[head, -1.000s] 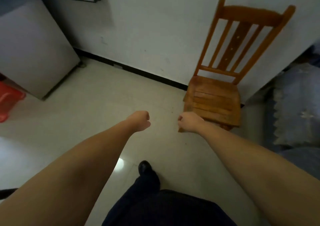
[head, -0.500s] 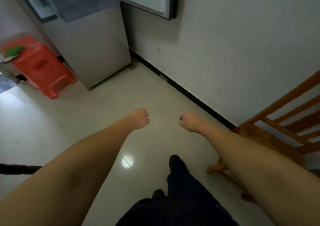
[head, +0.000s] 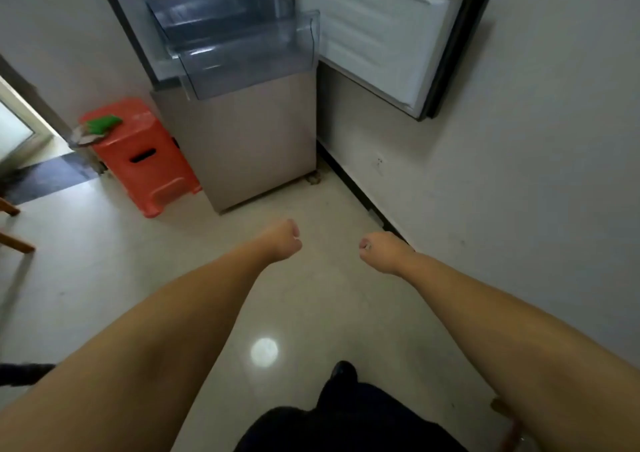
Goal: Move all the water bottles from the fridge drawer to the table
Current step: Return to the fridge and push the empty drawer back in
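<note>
Grip, left hand [head: 282, 240]: I see it fisted, holding nothing.
Grip, right hand [head: 379, 251]: likewise fisted, empty.
Fridge drawer [head: 249, 67]: pulled out, straight ahead and above both hands, left hand nearer.
Water bottles: none discernible through the drawer's clear front.

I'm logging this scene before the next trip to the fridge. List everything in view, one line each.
fridge: one, beige-grey body, ahead against the wall
fridge door: one, white lining with dark edge, swung open to the right against the wall
fridge drawers: several, clear plastic, the lowest pulled out; no bottle can be made out in them
stool: one, orange-red plastic, left of the fridge
green item: one, lying on the stool top, too blurred to name
wooden legs: brown, far left edge
floor: pale glossy tile
left hand: fingers curled, holds nothing
right hand: fingers curled, holds nothing
shoe: one, black, bottom centre
</note>
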Action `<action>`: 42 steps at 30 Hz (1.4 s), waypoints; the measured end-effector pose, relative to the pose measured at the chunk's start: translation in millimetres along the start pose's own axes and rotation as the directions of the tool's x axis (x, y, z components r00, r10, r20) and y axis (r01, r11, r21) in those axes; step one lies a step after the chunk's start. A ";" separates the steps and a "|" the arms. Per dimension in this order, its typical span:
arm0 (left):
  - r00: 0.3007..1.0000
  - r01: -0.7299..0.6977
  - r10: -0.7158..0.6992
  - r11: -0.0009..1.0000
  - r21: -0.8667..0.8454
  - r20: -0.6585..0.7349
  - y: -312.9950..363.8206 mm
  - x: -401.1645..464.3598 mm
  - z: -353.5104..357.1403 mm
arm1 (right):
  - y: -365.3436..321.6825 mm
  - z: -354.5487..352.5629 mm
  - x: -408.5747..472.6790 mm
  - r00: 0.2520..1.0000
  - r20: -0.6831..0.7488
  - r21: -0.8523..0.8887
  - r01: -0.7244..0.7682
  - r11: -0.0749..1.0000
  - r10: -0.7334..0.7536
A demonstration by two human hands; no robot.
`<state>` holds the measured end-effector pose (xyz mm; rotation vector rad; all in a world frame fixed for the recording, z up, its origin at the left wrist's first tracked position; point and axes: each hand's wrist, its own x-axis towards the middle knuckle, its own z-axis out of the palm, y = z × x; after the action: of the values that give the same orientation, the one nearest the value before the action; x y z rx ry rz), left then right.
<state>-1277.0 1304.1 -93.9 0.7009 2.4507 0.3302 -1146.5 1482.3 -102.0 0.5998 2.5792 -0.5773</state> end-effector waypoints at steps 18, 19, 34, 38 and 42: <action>0.992 0.022 -0.027 0.999 -0.044 -0.123 -103.0 213.5 -197.9 | -132.9 -136.5 265.4 0.991 -0.090 0.027 0.100 0.995 -0.097; 0.991 0.013 -0.019 0.999 -0.048 -0.133 -107.6 219.6 -205.1 | -138.5 -139.0 274.0 0.990 -0.102 0.053 0.102 0.993 -0.096; 0.889 -0.015 -0.403 0.449 -0.893 -0.217 -120.2 323.8 -299.1 | -202.4 -245.3 440.7 0.963 -0.255 0.778 0.151 0.610 0.087; 0.878 -0.025 -0.468 0.171 -0.985 -0.104 -104.5 365.7 -316.4 | -192.2 -282.7 491.8 0.983 -0.152 0.874 0.085 0.478 0.103; 0.837 -0.064 -0.547 -0.094 -0.994 -0.002 -97.2 406.0 -326.5 | -183.9 -306.2 531.9 0.996 -0.049 0.902 0.011 0.432 0.076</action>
<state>-1792.2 1420.2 -48.6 -0.6555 1.6978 2.0612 -1764.6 1644.8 -55.7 0.9948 2.0925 -2.0263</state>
